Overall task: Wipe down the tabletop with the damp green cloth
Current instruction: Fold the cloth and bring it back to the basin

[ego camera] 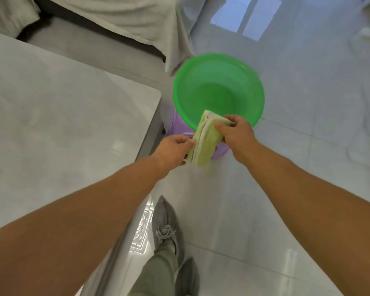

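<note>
forearms [98, 201] bare | trousers [156, 272] olive-grey | sneakers [168, 223] grey knit, grey laces

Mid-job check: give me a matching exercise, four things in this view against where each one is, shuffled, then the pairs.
1 folded pale green cloth
2 round bright green plastic basin
3 lilac plastic stool
4 pale grey stone-look tabletop

A beneath the basin
B left of frame
C held by left hand and right hand
D on top of the stool

Pairs: 1-C, 2-D, 3-A, 4-B
</note>
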A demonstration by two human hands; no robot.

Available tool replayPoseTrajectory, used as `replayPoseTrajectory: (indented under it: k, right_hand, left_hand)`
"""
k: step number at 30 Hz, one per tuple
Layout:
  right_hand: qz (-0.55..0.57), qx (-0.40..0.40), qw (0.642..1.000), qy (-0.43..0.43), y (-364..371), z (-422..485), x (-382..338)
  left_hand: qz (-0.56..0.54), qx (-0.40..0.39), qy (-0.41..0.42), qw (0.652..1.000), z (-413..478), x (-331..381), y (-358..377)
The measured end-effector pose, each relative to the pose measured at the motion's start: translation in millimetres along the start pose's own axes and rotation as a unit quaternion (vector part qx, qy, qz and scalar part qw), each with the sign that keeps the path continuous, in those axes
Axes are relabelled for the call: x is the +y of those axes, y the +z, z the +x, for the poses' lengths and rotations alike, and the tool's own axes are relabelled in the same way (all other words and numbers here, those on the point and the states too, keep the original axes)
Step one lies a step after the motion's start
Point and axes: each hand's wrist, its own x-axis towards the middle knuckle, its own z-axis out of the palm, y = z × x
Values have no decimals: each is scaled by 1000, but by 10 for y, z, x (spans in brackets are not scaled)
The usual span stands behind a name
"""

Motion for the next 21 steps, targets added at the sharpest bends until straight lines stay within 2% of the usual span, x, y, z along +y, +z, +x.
replayPoseTrajectory:
  k: [4,8,11,14,18,21]
  right_hand:
    - [-45,35,998,2,107,501,95]
    - [-92,34,995,9,162,819,207]
    - [-118,28,993,-13,166,898,271]
    - [-164,7,985,-52,171,930,315]
    - [-241,-42,963,-116,74,929,423]
    - [-337,-20,913,-231,-62,830,495]
  left_hand:
    - [35,-21,-21,999,478,110,-43]
    - [201,-11,37,979,770,111,-79]
    - [320,26,137,937,911,159,-104]
    - [440,28,253,861,1071,246,-127]
    - [530,-12,281,800,1182,307,-130]
    - [559,-23,284,779,1240,319,-146]
